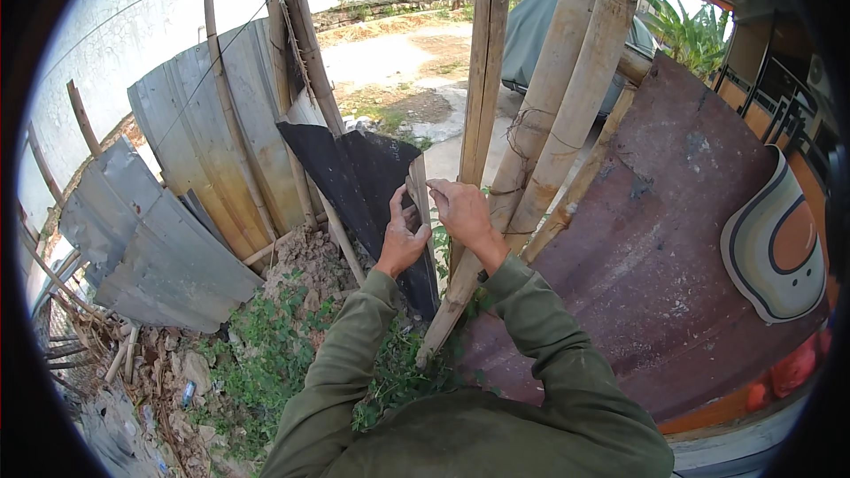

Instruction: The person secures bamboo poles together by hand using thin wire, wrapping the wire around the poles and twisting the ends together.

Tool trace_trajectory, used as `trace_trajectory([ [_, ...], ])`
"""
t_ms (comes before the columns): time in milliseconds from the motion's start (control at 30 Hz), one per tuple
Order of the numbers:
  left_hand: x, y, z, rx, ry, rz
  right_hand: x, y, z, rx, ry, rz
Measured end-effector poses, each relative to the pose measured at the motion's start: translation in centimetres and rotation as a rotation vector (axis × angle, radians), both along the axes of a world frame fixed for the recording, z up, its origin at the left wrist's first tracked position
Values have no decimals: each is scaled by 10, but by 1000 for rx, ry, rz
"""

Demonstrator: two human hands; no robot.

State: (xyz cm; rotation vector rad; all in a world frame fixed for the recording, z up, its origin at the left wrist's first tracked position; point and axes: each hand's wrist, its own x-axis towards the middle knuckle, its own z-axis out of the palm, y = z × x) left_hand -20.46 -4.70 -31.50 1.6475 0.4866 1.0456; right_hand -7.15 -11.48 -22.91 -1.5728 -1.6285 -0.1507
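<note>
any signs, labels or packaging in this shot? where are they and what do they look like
Sign panel: leaning at the far right against the rusty red metal sheet; curved, cream ground with a dark outline and an orange centre.
Litter scrap: lower left on the rubble among weeds; small and bluish, too small to tell its kind.
No screens show, and neither the left hand nor the right hand holds anything labelled.

Black sheet [354, 177] btm hidden behind left hand [403, 239], weeds.

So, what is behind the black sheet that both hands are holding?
Behind the black sheet, curved grey metal sheets and a pole lean. Left hand and right hand grip its edge. What lies directly behind it is hidden.
</note>
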Motion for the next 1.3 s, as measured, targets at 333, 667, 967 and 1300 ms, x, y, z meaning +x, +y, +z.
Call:
trace_trajectory([
  [333, -8, 5, 4, 31, 44, 8, -2, 8, 5, 44, 183, 87],
  [667, -2, 11, 7, -33, 101, -23, 0, 12, 3, 18, 53, 33],
  [967, -3, 7, 14, -11, 83, -21, 3, 14, -1, 20, -2, 20],
  [1300, -2, 15, 3, 39, 90, -43, -1, 9, 18, -118, -96, -60],
])
